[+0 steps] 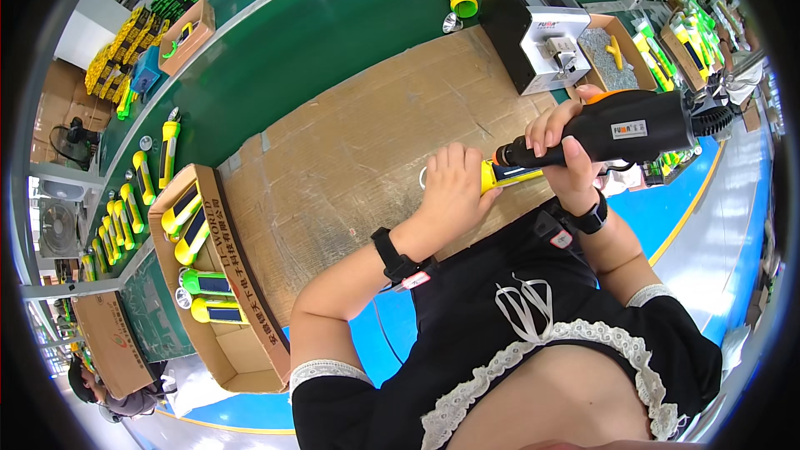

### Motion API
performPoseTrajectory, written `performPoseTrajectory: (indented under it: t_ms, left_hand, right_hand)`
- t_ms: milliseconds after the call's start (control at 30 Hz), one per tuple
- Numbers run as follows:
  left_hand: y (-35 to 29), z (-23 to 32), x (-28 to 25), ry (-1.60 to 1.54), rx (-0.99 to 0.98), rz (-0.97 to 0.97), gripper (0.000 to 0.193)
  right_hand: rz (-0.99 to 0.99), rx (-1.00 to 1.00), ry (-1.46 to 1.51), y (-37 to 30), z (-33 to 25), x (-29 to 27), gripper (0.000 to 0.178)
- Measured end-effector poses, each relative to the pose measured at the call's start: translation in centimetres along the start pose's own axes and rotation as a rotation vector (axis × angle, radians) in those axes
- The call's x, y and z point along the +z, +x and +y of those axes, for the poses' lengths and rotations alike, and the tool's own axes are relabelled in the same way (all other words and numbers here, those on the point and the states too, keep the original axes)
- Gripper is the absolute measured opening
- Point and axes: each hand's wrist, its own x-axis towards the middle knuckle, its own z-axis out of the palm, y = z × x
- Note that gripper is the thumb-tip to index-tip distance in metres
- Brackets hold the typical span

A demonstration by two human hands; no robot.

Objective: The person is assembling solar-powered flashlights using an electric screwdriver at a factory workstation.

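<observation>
My left hand [457,187] is wrapped over a yellow flashlight [488,177] with a dark panel, pressing it down at the near edge of a cardboard sheet [358,150]. Most of the flashlight's head end is hidden under that hand. In my right hand [571,146] is a black electric screwdriver [654,127] with an orange part, lying nearly level. Its tip points left and meets or sits just above the flashlight's side near my left fingers; I cannot tell whether it touches.
Left of the sheet stands an open cardboard box [250,358] holding several flashlights. A silver and black machine [533,29] is at the far right, beside a box of small metal parts [612,75]. More flashlights line the green surface [333,42]. A person [125,400] is at lower left.
</observation>
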Motion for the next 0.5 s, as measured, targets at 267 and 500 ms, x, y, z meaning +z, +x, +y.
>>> performPoseTrajectory:
  t_ms: [267, 500]
  left_hand:
    - [-0.2, -0.1, 0.1, -0.018, 0.04, 0.02, 0.044]
    - [0.1, -0.3, 0.1, 0.019, 0.071, 0.008, 0.046]
  right_hand:
    - [0.008, 0.027, -0.002, -0.6, -0.2, 0.0, 0.054]
    - [0.091, 0.049, -0.076, 0.1, -1.1, -0.1, 0.052]
